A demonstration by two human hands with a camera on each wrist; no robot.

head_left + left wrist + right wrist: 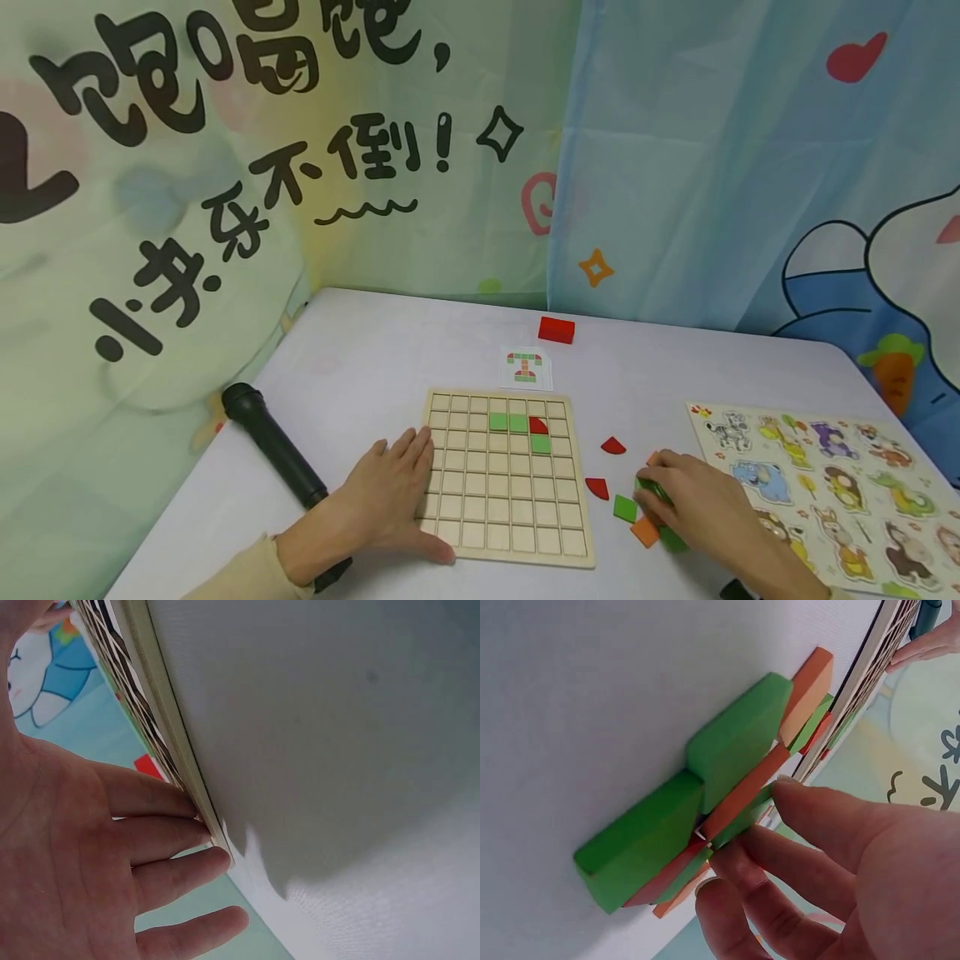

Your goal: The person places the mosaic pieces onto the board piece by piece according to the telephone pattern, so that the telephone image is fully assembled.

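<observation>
My left hand (393, 487) lies along the left edge of a wooden grid board (521, 500), its straight fingers (169, 881) against the side and the thumb by the near corner. On the board sit several green square tiles (498, 422) and a red quarter-round tile (537, 425). Right of the board my right hand (693, 500) reaches into a small pile of tiles. Its thumb and fingers pinch a green tile (742, 820). Other green tiles (742, 742) and orange tiles (810, 694) lie around the fingertips.
Two red quarter-round tiles (597, 488) lie beside the board. A pattern card (527, 379) and a red block (557, 330) are behind it. At left lies a black microphone (281, 450); at right, an animal picture board (847, 492). Printed curtains (675, 167) hang behind the table.
</observation>
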